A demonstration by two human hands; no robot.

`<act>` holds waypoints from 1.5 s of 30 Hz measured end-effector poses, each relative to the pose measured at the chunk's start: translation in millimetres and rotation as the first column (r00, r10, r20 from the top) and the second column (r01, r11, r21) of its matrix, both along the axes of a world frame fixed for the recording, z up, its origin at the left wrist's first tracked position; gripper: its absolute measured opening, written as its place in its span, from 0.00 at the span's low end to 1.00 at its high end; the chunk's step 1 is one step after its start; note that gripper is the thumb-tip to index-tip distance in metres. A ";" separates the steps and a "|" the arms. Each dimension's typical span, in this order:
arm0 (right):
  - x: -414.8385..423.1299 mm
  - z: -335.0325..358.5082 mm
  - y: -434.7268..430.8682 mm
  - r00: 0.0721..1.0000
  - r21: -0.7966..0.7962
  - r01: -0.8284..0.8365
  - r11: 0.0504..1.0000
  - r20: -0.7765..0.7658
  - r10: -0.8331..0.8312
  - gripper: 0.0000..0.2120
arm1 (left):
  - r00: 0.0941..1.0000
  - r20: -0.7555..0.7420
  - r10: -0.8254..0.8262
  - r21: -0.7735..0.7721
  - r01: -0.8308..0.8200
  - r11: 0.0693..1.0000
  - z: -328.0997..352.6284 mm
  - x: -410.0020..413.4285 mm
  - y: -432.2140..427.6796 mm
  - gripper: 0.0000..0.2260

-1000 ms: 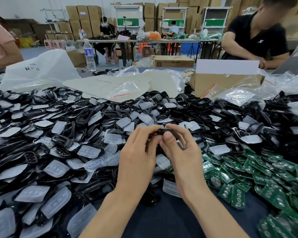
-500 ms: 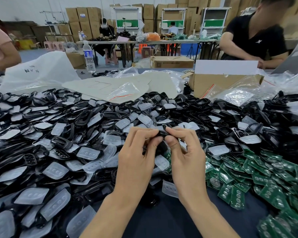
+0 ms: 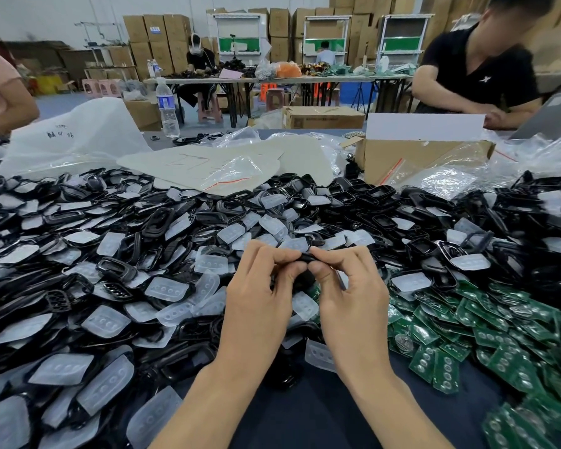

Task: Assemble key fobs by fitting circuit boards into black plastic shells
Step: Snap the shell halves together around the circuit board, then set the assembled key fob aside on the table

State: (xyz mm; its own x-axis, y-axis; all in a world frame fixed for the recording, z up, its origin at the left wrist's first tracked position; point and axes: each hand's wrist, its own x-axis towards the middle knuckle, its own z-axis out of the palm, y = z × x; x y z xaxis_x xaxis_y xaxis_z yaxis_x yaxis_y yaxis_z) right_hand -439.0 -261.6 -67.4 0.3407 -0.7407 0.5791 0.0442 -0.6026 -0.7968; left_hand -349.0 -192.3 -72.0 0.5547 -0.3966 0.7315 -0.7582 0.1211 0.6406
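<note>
Two grips hold one black shell [image 3: 305, 257] narrowly: my left hand [image 3: 259, 306] and right hand [image 3: 350, 303] pinch it above the counter [image 3: 305, 416]. I judge it's the seating step; next needs an even squeeze, then another of the green circuit boards [image 3: 499, 335].

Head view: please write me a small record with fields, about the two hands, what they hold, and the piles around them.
left hand: pinches the left end of a black shell
right hand: pinches the right end of the same shell
board inside it: cannot be seen
left and middle of table: shell pile mixed with clear button pads
right of table: green circuit boards
behind: cardboard box, water bottle
</note>
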 end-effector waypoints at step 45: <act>10.1 21.9 1.0 0.749 0.706 -0.662 0.251 0.629 0.207 0.18 | 0.977 -0.206 -0.051 0.033 0.059 0.998 15.4 -7.0 -2.5 0.19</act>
State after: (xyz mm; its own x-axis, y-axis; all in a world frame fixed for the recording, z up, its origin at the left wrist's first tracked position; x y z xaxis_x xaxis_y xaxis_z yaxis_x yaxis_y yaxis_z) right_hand -428.9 -260.6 -45.5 0.7389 -0.6630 -0.1201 0.4419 0.6114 -0.6565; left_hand -356.0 -194.8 -56.6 0.6680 -0.4563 0.5879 -0.6032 0.1308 0.7868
